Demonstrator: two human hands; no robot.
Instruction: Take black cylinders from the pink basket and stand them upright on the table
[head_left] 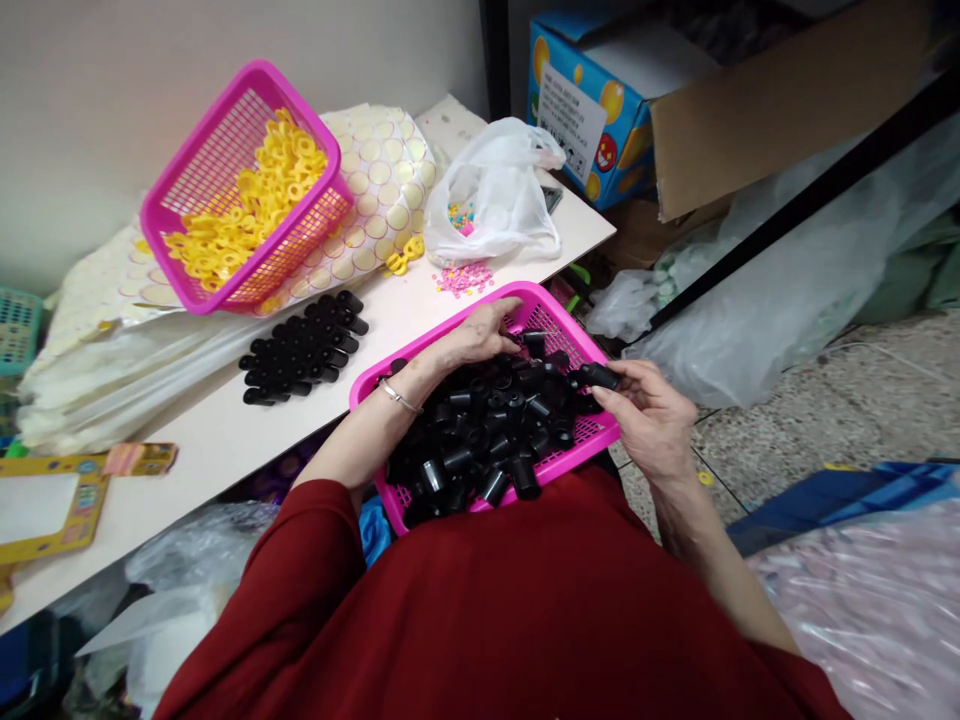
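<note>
A pink plastic basket [487, 297] rests on my lap against the table edge, full of loose black plastic cylinders [499, 420], hollow and cap-like. My left hand [484, 335] reaches over its far rim, fingers spread and bent down toward the pieces, with none visibly gripped. At the right end of the basket, my right hand [652, 415] pinches one black cylinder [600, 376] between thumb and fingers. On the table to the left, more black cylinders [304, 350] lie packed in close rows.
A tilted pink basket [247, 190] of yellow ring-ended parts [259, 195] leans on a dotted plastic sack [382, 170]. Small pink beads [463, 278] lie beside a white plastic bag [495, 185]. An open cardboard box [750, 110] stands to the right; a yellow frame [86, 500] lies left.
</note>
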